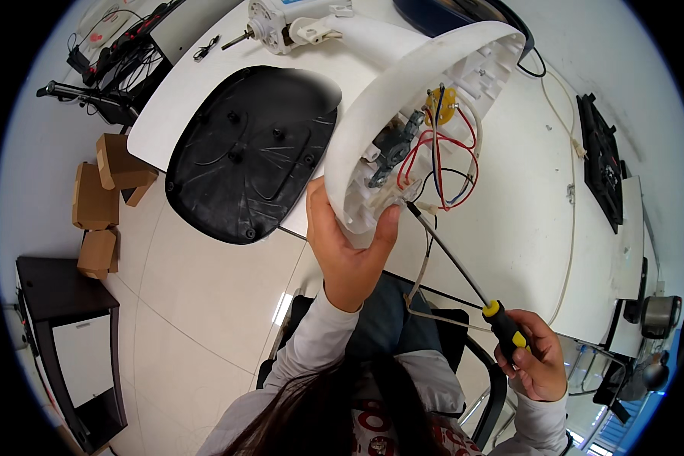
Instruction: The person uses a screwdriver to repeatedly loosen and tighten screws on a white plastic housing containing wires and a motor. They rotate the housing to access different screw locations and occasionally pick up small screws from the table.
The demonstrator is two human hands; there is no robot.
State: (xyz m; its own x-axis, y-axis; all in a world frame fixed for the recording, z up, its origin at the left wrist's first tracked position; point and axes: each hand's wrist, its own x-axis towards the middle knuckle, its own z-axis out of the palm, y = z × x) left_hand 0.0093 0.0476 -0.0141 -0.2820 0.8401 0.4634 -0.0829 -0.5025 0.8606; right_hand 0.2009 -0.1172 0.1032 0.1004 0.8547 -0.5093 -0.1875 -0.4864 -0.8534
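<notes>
Screwdriver and white fan base are what we have in hand. Our right hand is closed around the black-and-yellow handle, fingers curled and thumb laid along it. The long shank slants up and leftward, its tip at the lower inner part of the fan base, just beside our left thumb; we cannot tell whether it sits in a screw.

Our left hand is half open in a wide pinch, thumb at the inner edge of the fan base, fingers around the outer rim. The fan base is tipped on its side at the near edge of the white table, its hollow underside facing right. Inside we see a dark switch block, a yellow disc and looped wires in red, blue and black. A white neck runs from behind it to a motor with a bare shaft.

To the left, a black base cover overhangs the table edge. Cardboard boxes stand on the floor beyond.
</notes>
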